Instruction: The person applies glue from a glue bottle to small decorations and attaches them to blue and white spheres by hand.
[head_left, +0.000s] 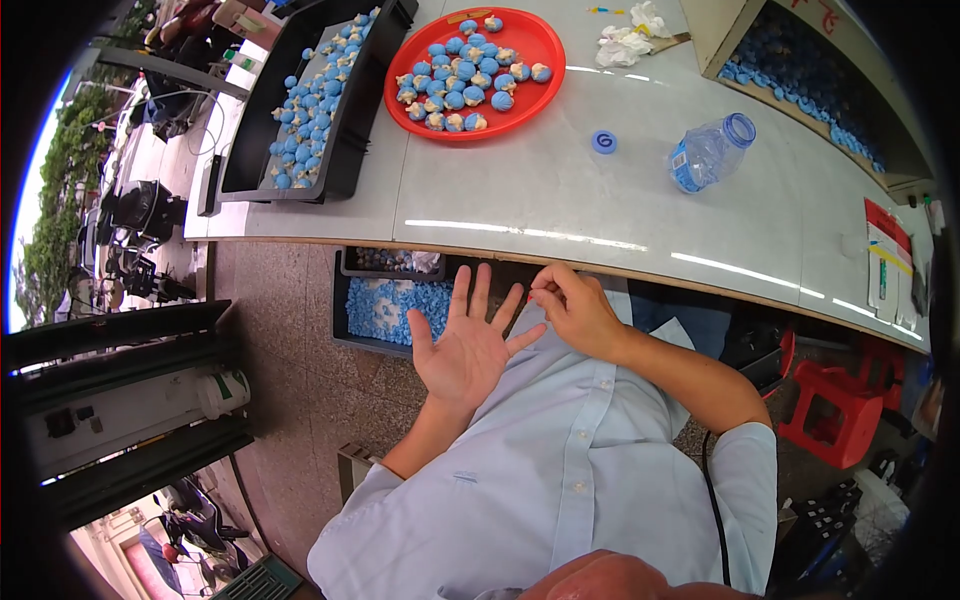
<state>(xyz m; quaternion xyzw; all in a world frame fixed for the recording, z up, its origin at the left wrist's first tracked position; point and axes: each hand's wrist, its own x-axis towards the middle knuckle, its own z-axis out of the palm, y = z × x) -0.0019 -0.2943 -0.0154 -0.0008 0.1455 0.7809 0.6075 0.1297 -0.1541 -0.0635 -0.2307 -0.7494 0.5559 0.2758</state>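
Note:
My left hand [463, 355] is open, palm up and fingers spread, in front of the table's near edge. Nothing lies on its palm. Beside its ring and little fingers, my right hand [583, 318] is closed in a pinch. A speck of red shows at those fingertips, too small to name. Beyond the hands, on the table [480, 200], a round red tray [550, 85] holds many small blue balls with cream-coloured parts. To its left, a black crate [345, 150] carries more of these balls.
An uncapped clear plastic bottle [708, 155] stands right of its blue cap [604, 142]. Crumpled tissue [625, 45] lies at the back. At right are an open box [800, 85] of blue pieces and a red stool [835, 410]. Under the table edge sits a bin of blue pieces [385, 308].

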